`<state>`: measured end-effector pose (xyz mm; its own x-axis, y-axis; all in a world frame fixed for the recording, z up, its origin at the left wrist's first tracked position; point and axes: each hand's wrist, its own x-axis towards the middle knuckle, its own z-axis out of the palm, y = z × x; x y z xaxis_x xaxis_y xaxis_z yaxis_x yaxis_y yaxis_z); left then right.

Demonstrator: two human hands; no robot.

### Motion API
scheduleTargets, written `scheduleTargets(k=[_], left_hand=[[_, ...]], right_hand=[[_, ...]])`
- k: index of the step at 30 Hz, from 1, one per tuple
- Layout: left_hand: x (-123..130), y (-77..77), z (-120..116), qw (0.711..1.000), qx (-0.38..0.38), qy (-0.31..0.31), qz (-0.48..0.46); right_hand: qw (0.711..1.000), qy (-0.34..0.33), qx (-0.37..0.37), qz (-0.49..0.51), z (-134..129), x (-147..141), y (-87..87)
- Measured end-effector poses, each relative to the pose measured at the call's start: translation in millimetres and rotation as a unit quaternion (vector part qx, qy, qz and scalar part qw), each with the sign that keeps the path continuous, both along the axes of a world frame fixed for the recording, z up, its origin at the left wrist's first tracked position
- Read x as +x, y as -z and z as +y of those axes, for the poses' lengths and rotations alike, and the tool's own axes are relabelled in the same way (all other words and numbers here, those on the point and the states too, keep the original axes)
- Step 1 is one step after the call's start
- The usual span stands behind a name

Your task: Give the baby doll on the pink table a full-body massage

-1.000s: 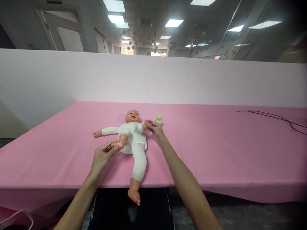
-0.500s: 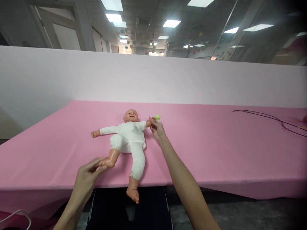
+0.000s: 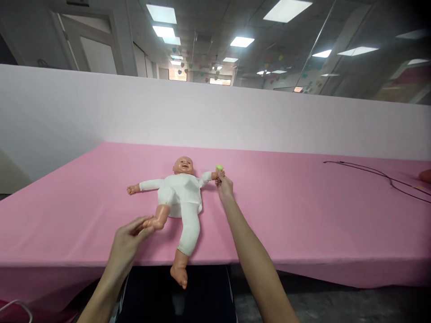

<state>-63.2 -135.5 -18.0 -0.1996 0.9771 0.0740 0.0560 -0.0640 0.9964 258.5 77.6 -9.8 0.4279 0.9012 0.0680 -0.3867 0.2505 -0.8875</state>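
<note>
A baby doll (image 3: pixel 183 190) in a white cloth body lies on its back on the pink tablecloth (image 3: pixel 286 202), its head away from me. My left hand (image 3: pixel 129 237) grips the doll's foot at the left between thumb and fingers, with that leg bent at the knee. The doll's other leg stretches toward me, its foot hanging past the table edge. At the doll's hand on the right side, my right hand (image 3: pixel 225 184) pinches it closed. Just beyond those fingers sits a small lime-green object (image 3: pixel 219 168), partly covered; its kind is unclear.
Thin dark cords (image 3: pixel 373 170) lie on the cloth at the right, near an orange-brown thing (image 3: pixel 424 175) cut off by the frame. A white partition (image 3: pixel 215 116) stands along the table's back. A pale cable (image 3: pixel 16 305) shows at lower left.
My right hand has drawn the doll's hand slightly right, straightening its arm outward. The held foot is slightly higher in view, and the straight leg has swung a little left.
</note>
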Motion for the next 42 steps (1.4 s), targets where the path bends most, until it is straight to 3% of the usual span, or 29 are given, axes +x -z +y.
scheduleTargets(k=[3,5,7,11,15,18,20,22,24,27,30,32,34,36,39,42], left_hand=[[-18.7,18.9,-46.0,0.997,-0.030,0.052,0.042],[-25.4,27.3,-63.8,0.993,-0.043,0.089,0.059],[-26.4,27.0,-67.0,0.994,-0.050,0.088,0.048],[-12.4,-1.4,-30.7,0.999,-0.021,0.041,-0.001],[14.8,-30.7,36.1,0.996,0.053,0.063,-0.037],[31.5,-34.5,72.5,0.992,0.063,0.066,-0.084],[34.9,-32.9,75.6,0.992,0.061,0.068,-0.092],[30.6,-29.9,59.2,0.994,0.058,0.066,-0.065],[19.8,-23.1,28.3,0.997,0.049,0.051,-0.019],[-0.5,-0.2,-25.1,0.997,0.021,0.057,0.044],[-14.2,28.1,-61.7,0.993,-0.015,0.095,0.062],[-16.3,36.9,-69.4,0.994,-0.028,0.095,0.046],[-12.6,31.3,-62.7,0.996,-0.027,0.082,0.026],[-4.2,13.2,-43.5,0.997,-0.012,0.072,0.009],[13.7,-19.5,1.8,0.997,0.030,0.067,-0.017],[30.6,-35.9,50.0,0.993,0.064,0.089,-0.048]], right_hand=[[0.995,0.077,-0.060,0.024,5.2,15.6,8.6],[0.995,0.073,-0.063,0.027,5.0,19.6,8.6],[0.997,0.053,-0.050,0.029,2.9,17.5,2.5],[0.995,-0.091,0.029,-0.019,-9.7,-2.1,-14.0],[0.946,-0.259,0.060,-0.186,-30.6,-28.2,-17.3],[0.918,-0.297,0.068,-0.252,-38.3,-38.9,-14.9],[0.929,-0.267,0.075,-0.243,-35.6,-38.9,-13.7],[0.957,-0.193,0.071,-0.203,-27.8,-33.4,-11.9],[0.983,-0.093,0.057,-0.145,-17.8,-23.1,-8.1],[0.996,0.039,0.013,-0.085,-5.3,-3.3,1.9],[0.995,0.077,-0.038,-0.053,0.9,11.5,9.2],[0.997,0.064,-0.039,-0.035,1.6,14.1,7.5],[1.000,0.013,-0.006,-0.020,-0.8,10.1,0.8],[0.996,-0.081,0.037,-0.023,-7.2,0.4,-7.3],[0.966,-0.220,0.061,-0.121,-22.3,-19.9,-14.2],[0.936,-0.258,0.057,-0.231,-34.5,-37.5,-13.3]])
